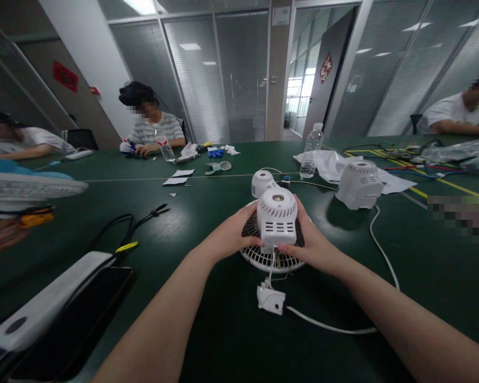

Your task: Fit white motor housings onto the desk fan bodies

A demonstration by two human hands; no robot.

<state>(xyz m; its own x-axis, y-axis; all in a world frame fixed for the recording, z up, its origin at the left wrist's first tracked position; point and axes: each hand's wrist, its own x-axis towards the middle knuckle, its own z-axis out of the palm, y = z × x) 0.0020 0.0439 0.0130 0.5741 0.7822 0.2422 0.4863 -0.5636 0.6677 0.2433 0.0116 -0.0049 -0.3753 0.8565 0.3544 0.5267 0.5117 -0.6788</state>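
A white fan motor housing, with vent slots and a round hole on top, is between my two hands at the middle of the table. My left hand grips its left side, thumb toward the front. From the right side my right hand closes on it the same way. Beneath the housing lies a round fan grille, partly covered by it and my hands. A thin wire runs down from the housing to a small white plastic piece. Beside that piece a white cord passes under my right forearm.
Behind the housing stands another rounded white part. To the right are a white fan base and a plastic bottle. A clear fan blade lies farther back. A phone rests at left; co-workers sit around the table.
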